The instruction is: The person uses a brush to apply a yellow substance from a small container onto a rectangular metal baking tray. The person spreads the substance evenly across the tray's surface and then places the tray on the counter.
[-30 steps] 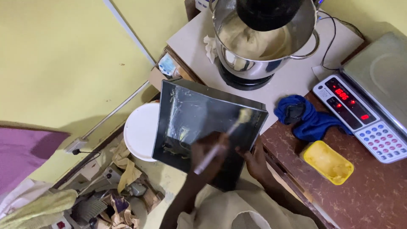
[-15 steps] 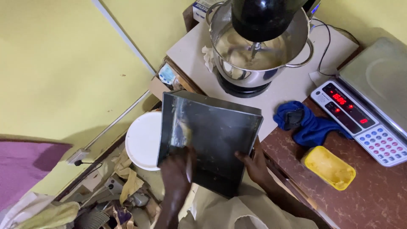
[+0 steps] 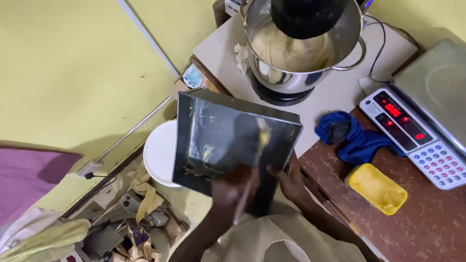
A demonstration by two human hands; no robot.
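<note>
Dark metal, greasy and streaked, makes up the rectangular baking pan (image 3: 228,140) we hold tilted over the table's edge. Our right hand (image 3: 291,182) grasps its lower rim; our left hand (image 3: 235,187) is clenched on a pastry brush (image 3: 255,160), blurred, its bristles against the pan's inside. Behind stands a steel mixer bowl (image 3: 301,48) of pale dough, beside it a crumpled blue cloth (image 3: 359,140), a yellow tub (image 3: 377,188), a scale (image 3: 422,131). Below left sits a white bucket lid (image 3: 160,155).
</note>
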